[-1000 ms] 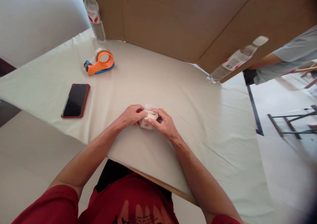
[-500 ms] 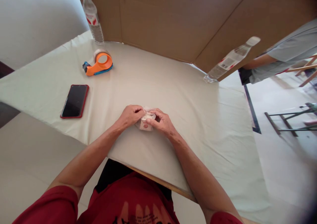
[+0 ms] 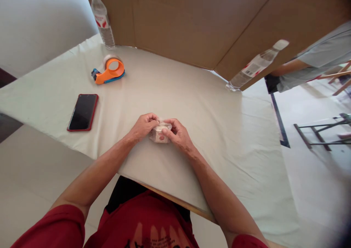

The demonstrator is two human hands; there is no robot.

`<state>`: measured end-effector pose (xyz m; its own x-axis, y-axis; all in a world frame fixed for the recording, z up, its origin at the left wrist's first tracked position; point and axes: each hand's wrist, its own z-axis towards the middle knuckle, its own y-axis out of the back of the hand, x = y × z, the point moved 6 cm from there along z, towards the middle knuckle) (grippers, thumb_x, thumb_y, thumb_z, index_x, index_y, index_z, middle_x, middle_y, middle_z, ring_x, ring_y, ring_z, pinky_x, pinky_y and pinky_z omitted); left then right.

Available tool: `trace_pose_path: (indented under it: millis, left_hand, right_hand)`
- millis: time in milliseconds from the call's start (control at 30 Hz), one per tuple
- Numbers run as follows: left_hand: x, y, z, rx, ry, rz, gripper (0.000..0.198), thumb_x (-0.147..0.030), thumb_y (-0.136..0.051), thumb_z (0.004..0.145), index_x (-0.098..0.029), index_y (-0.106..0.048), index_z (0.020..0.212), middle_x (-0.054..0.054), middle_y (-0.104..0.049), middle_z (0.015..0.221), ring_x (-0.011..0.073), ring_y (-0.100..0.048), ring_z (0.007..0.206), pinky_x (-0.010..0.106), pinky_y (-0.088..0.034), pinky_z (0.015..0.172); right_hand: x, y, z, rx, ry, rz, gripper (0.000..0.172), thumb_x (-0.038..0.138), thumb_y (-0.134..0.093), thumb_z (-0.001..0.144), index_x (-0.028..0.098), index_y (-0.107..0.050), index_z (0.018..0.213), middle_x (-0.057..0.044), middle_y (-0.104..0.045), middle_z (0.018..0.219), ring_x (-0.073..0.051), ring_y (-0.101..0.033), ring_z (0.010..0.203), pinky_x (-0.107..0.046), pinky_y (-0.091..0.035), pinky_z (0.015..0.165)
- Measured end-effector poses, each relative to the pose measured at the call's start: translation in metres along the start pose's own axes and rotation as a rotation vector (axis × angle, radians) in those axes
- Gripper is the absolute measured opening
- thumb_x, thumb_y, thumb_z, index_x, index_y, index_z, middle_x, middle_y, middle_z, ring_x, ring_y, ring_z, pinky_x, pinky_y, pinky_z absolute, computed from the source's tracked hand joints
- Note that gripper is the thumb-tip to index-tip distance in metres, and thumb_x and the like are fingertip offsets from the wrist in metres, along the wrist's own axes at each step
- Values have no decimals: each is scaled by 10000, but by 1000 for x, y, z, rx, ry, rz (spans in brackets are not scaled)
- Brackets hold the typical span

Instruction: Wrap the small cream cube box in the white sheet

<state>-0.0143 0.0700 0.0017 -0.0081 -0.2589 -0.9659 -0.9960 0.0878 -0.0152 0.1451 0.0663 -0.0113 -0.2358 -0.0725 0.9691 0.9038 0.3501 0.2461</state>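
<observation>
Between my two hands, near the front edge of the table, sits a small whitish box (image 3: pixel 160 136) with a reddish round mark on its near face and what looks like clear plastic wrap about it. My left hand (image 3: pixel 146 125) pinches the wrap at the box's upper left corner. Thumb and fingers of my right hand (image 3: pixel 177 132) are closed on the box's right side, the thumb lying over its near top edge. The far side of the box and some fingertips are hidden.
To the left lie a phone (image 3: pixel 83 113) in a red case and an orange tape dispenser (image 3: pixel 112 71). Water bottles stand at the back left (image 3: pixel 102 21) and right (image 3: pixel 255 68), by a brown cardboard panel (image 3: pixel 175 21). Another person's arm (image 3: pixel 290 67) shows at right.
My left hand has shifted slightly up and away from the box's top, so more of the top shows. The right hand stays nearly where it was.
</observation>
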Motion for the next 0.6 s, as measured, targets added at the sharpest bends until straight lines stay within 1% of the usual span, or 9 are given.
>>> trace_pose_path:
  millis: [100,167,267,333,433,500,600]
  left_hand:
    - [3,0,2,8,17,-50,182,-301,-634,640,-184,-554,753,-63,-501,615,83,-426,540,212,-328,537]
    - [6,0,5,9,35,-106,188,-297,-641,629,-187,-540,744,-62,-499,614,86,-443,545,213,-344,543]
    - [10,0,8,-8,61,-185,185,-282,-644,612,-188,-532,725,-60,-499,607,89,-458,551,213,-354,543]
    - [11,1,9,-18,69,-213,178,-271,-647,608,-185,-534,715,-59,-501,602,87,-456,551,212,-355,544]
    - [12,1,9,-4,81,-226,171,-259,-653,605,-182,-537,705,-58,-501,597,87,-459,553,216,-366,552]
    - [12,1,9,15,87,-240,183,-256,-666,598,-179,-539,705,-58,-502,606,86,-465,561,218,-380,564]
    - [11,2,9,39,91,-283,247,-278,-705,600,-172,-548,758,-43,-553,684,90,-520,618,228,-432,627]
  right_hand:
    - [-2,-3,-1,-22,-9,94,550,573,-711,818,248,-511,1214,-33,-711,984,-178,-688,751,-343,-585,712]
    - [-3,-5,-1,-44,-3,143,618,589,-711,813,250,-451,1260,-46,-695,1040,-163,-690,730,-334,-589,701]
    - [-3,-4,0,-100,16,147,708,606,-718,801,256,-403,1330,-94,-634,1189,-135,-684,685,-324,-593,684]
    - [-4,-4,1,-121,26,133,744,607,-721,798,258,-388,1364,-108,-596,1234,-122,-676,659,-325,-593,680]
    - [-5,-5,1,-107,24,121,755,609,-702,814,256,-373,1395,-96,-576,1205,-122,-670,648,-328,-586,673]
    - [-6,-5,2,-94,25,124,744,613,-685,827,261,-368,1401,-86,-572,1178,-137,-672,687,-332,-583,684]
    - [-10,-2,3,-139,31,115,731,623,-680,823,255,-390,1384,-72,-572,1118,-163,-655,774,-337,-581,709]
